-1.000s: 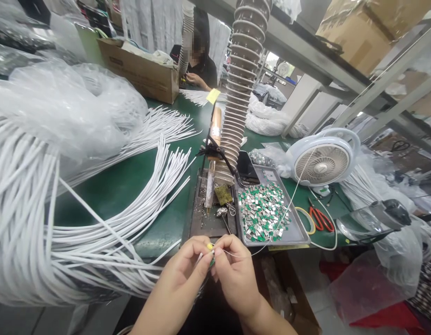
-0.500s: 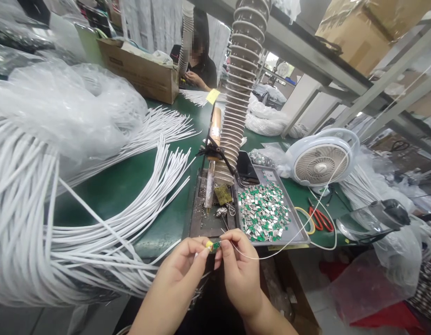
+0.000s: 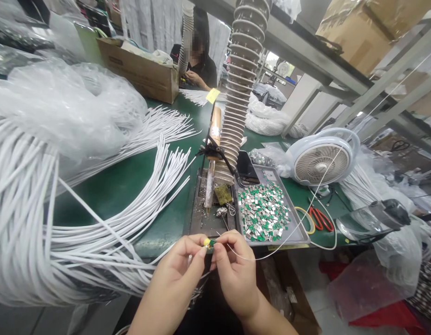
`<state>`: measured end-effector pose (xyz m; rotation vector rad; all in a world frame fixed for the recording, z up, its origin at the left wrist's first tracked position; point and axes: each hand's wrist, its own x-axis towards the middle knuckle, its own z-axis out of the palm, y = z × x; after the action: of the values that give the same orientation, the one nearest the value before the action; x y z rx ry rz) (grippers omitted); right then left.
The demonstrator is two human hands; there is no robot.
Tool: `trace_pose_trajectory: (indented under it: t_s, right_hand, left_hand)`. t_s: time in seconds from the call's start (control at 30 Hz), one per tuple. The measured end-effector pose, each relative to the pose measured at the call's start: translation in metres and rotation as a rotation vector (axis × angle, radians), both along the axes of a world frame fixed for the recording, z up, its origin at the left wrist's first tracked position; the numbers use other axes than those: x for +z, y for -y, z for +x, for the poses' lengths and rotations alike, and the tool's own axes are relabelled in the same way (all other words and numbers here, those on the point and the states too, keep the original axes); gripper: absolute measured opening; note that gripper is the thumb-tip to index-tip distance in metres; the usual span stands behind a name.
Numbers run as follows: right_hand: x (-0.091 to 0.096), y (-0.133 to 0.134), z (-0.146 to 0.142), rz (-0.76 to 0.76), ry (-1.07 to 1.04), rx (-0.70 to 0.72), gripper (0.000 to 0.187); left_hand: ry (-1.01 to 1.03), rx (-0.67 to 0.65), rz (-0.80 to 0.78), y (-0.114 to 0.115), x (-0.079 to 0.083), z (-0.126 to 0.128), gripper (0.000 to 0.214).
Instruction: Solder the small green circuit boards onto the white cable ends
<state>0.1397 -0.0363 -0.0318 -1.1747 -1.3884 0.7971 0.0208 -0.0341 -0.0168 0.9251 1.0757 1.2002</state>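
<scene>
My left hand is closed, its thumb and fingers pinching the end of a white cable that mostly disappears inside the grip. A small yellow bit, of a kind I cannot make out, shows at its fingertips. Against it sits a small green circuit board, pinched by my right hand. A thin pale wire, like solder wire, passes through the right fingers, its free tip poking up above them. Just beyond the hands stands a soldering iron, tip down over a dark tray.
A grey tray of several green-and-silver connectors lies at right with a phone. Beyond are red-handled pliers and a fan. White cables fill the left. A ribbed hose hangs centrally. Another person sits opposite.
My right hand has shifted slightly left, bringing the circuit board closer to my left fingertips. The thin wire has moved with it. My left hand has barely moved.
</scene>
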Motion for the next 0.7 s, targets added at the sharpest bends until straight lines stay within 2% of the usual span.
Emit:
trace_pose_trajectory:
  t_s: [0.27,0.37,0.53,0.7]
  right_hand:
    - [0.001,0.0,-0.001,0.045,0.051,-0.025,0.008]
    - [0.002,0.0,0.002,0.131,0.128,-0.029,0.008]
    - [-0.002,0.002,0.009,0.342,0.234,-0.009,0.032]
    - [-0.01,0.002,0.011,0.425,0.225,-0.013,0.041]
  left_hand:
    - [-0.057,-0.021,0.011,0.002,-0.005,-0.002,0.022]
    - [-0.07,-0.001,-0.008,0.001,-0.005,-0.002,0.023]
    - [-0.042,0.027,-0.071,-0.004,-0.004,-0.002,0.024]
    - [0.007,0.019,-0.137,-0.01,0.0,-0.001,0.025]
